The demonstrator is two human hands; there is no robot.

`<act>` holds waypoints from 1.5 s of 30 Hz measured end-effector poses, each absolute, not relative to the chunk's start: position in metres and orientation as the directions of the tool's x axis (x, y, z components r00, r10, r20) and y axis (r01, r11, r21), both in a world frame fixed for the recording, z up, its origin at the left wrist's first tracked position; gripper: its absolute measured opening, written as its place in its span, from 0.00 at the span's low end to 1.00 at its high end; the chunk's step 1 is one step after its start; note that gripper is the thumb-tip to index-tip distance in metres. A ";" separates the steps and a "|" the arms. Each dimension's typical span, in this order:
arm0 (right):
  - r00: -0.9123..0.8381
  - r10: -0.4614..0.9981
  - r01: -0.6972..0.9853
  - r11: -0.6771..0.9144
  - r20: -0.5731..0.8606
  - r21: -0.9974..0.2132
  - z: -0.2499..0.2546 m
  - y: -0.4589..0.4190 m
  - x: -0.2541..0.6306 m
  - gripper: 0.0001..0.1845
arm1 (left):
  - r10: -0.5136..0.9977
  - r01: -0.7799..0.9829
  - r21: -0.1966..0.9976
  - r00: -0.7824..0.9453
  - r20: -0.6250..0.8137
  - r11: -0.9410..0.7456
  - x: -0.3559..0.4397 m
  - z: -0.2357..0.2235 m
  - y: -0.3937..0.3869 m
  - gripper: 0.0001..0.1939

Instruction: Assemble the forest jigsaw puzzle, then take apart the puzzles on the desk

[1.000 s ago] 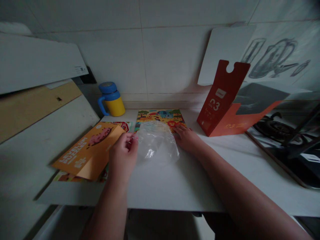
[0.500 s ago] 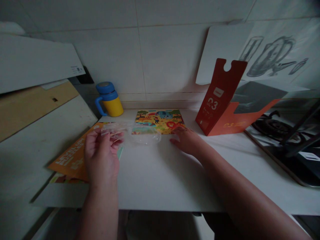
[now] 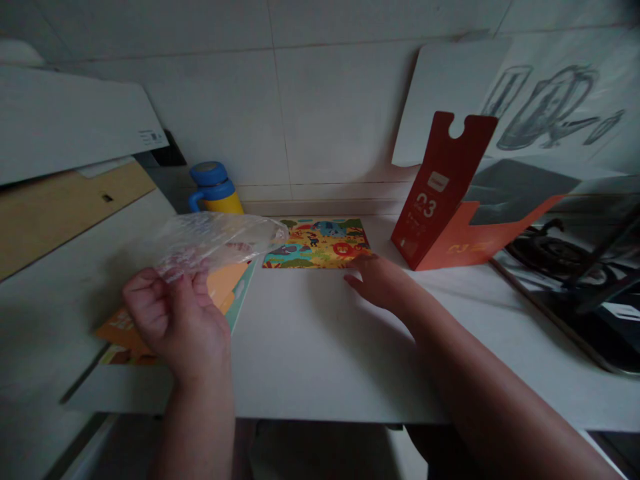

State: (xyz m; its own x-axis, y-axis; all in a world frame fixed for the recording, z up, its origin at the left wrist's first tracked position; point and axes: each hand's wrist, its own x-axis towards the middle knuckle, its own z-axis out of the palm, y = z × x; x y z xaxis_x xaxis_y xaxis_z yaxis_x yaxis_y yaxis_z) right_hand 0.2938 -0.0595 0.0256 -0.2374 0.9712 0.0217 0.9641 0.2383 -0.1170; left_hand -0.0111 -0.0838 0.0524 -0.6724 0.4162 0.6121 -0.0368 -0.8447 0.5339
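Observation:
A clear plastic bag is pinched in my left hand, its loose end spreading up and to the right. Under that hand lie an orange booklet and other printed sheets, partly covered. A colourful picture puzzle with cartoon animals lies flat at the back of the white counter. My right hand rests at its lower right corner, fingers stretched out over the edge near the red lion.
A blue and yellow mug stands at the back left, partly behind the bag. To the right is an open red-orange box with its flap up. A black gas stove sits at the far right, and stacked boards lean in on the left.
My left hand has moved left and slightly down with the plastic bag, which has lifted off the counter and unfolded. My right hand stays almost still at the puzzle's corner.

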 end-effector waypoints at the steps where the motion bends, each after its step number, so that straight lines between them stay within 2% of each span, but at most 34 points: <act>1: -0.249 0.968 0.961 0.250 0.017 -0.116 0.026 -0.060 0.294 0.24 | 0.404 -0.021 0.532 -0.675 0.617 -0.846 -0.011 0.051 -0.084 0.17; 9: -0.235 0.971 0.968 0.238 0.050 -0.075 0.024 -0.059 0.276 0.24 | 0.416 0.020 0.582 -0.679 0.605 -0.813 -0.008 0.049 -0.085 0.18; 15: -0.291 0.953 0.947 0.299 0.079 -0.116 0.026 -0.021 0.238 0.39 | 0.439 0.052 0.670 -0.717 0.542 -0.741 -0.005 0.050 -0.087 0.16; 21: -0.163 0.987 0.970 0.159 -0.009 -0.185 0.030 0.059 0.194 0.45 | 0.463 0.105 0.748 -0.727 0.507 -0.655 -0.005 0.051 -0.092 0.13; 30: -0.053 0.999 0.976 0.050 -0.006 -0.213 0.003 0.121 0.173 0.49 | 0.451 0.113 0.738 -0.727 0.518 -0.665 -0.009 0.049 -0.089 0.10; 41: -0.101 0.994 0.965 0.109 0.043 -0.238 -0.002 0.125 0.187 0.53 | 0.463 0.135 0.761 -0.722 0.514 -0.635 -0.008 0.047 -0.090 0.08; 45: -0.116 0.993 0.965 0.121 0.037 -0.233 -0.004 0.125 0.191 0.50 | 0.462 0.131 0.765 -0.729 0.505 -0.630 -0.009 0.047 -0.091 0.09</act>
